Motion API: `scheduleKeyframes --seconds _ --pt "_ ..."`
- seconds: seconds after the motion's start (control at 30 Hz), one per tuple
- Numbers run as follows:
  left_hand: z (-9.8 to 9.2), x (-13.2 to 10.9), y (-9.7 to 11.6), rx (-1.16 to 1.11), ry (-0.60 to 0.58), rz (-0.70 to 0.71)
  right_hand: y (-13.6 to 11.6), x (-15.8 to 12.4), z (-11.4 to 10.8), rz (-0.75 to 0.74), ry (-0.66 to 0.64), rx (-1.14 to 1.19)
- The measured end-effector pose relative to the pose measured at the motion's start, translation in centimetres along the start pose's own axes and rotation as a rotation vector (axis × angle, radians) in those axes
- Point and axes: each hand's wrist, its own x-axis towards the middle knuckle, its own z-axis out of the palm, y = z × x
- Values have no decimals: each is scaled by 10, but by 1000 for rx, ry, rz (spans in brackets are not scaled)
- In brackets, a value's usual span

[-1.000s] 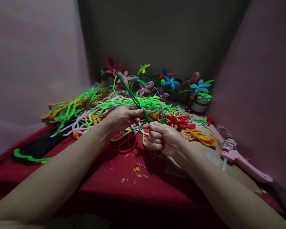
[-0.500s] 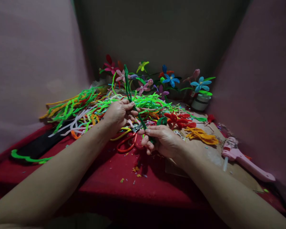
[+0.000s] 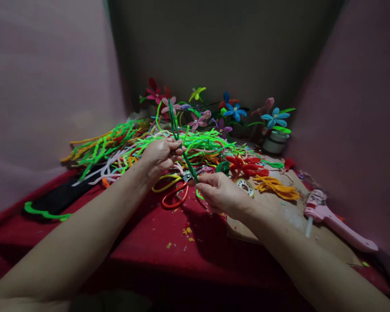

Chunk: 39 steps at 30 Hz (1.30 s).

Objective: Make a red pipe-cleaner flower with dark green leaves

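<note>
A dark green pipe cleaner (image 3: 190, 164), with a narrow loop at its upper end, slants between my two hands above the table. My left hand (image 3: 162, 155) pinches it around the middle, just under the loop. At its lower end, my right hand (image 3: 219, 190) grips it between thumb and fingers. Below and between the hands lie scissors (image 3: 175, 197) with red-orange handles, their blades partly hidden. Just behind my right hand sits a small dark green bundle (image 3: 222, 167), next to red pipe-cleaner petals (image 3: 245, 164).
A heap of pipe cleaners (image 3: 201, 141) covers the middle of the red table (image 3: 156, 255). Behind it stand fuzzy flowers (image 3: 235, 112) and a jar (image 3: 275, 141). On the right, cardboard (image 3: 279, 221) carries orange strips (image 3: 276, 187), a tape roll (image 3: 245, 187) and a pink glue gun (image 3: 338, 223).
My right hand has shifted its fingers and closed around the lower end of the green pipe cleaner. My left hand keeps its pinch. The whole view has shifted slightly.
</note>
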Motion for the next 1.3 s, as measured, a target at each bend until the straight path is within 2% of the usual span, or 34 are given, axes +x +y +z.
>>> scheduleKeyframes --seconds 0.13,0.23,0.33,0.43,0.53,0.6,0.73,0.93,1.03,1.3 --pt "-3 2 2 1 -15 -3 8 -2 2 -152 -19 -194" --pt "-12 9 7 -19 38 58 10 -7 4 -257 -23 -236" --pt "-21 15 13 -21 47 44 0 -12 2 -201 51 -162" --pt "-23 10 16 32 -101 -36 -17 -16 -7 -71 140 46" --pt "-16 -2 15 159 -387 -130 -31 -21 -20 -124 113 221" --pt "-9 -12 11 220 -490 -147 -35 -23 -29 -155 72 296" --pt "5 -30 5 337 -529 -123 -29 -17 -41 -149 101 356" --pt "15 -45 -1 462 -582 -134 -11 2 -38 -249 195 312" --pt "17 -45 -1 414 -613 -190 -6 5 -37 -279 248 275" --pt "20 -47 0 263 -623 -246 -3 4 -37 -240 237 367"
